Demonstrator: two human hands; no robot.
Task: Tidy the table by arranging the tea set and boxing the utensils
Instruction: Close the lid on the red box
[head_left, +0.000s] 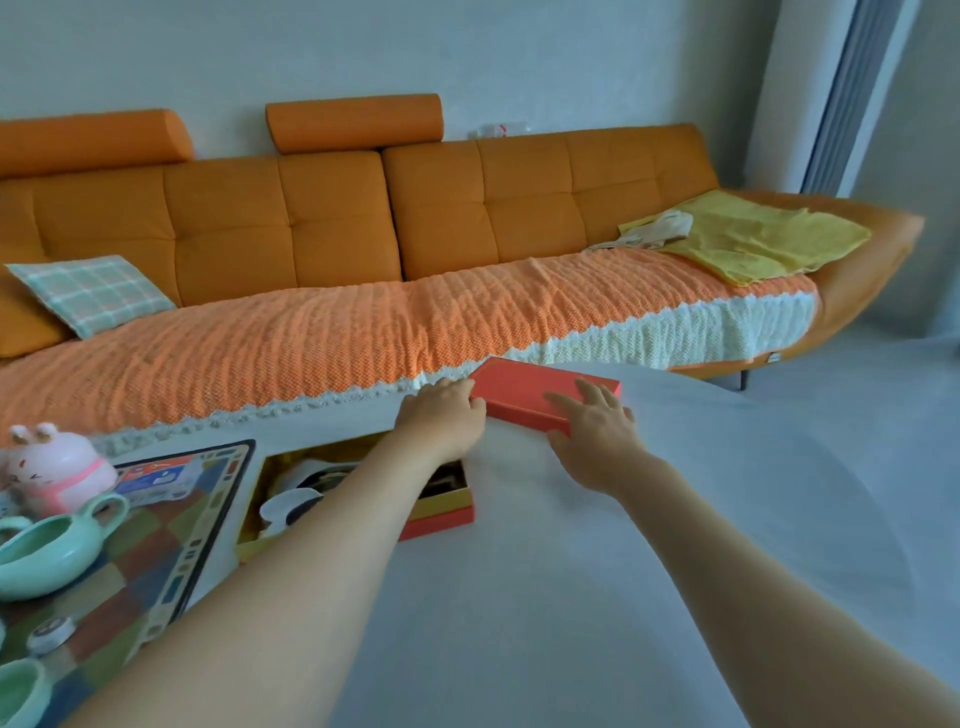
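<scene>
- Your left hand (441, 415) curls its fingers round the left end of the flat red cardboard lid (540, 389). Your right hand (597, 421) lies spread on the lid's near right edge, fingers straight.
- The lid lies flat at the far edge of the white surface (519, 597), and does not look lifted yet.
- Nearer you and left of the lid, the open red box with yellow lining (447, 519) has things in it. The boxing looks nearly done, and closing the box is probably what remains.
- Further left of the lid, the mint-green ceramic tea pieces (47, 551) sit on a chequered mat (156, 530). The frame cuts them off, so you cannot judge whether they are arranged.
- Your left forearm hides much of the box, and its contents are hard to make out.
</scene>
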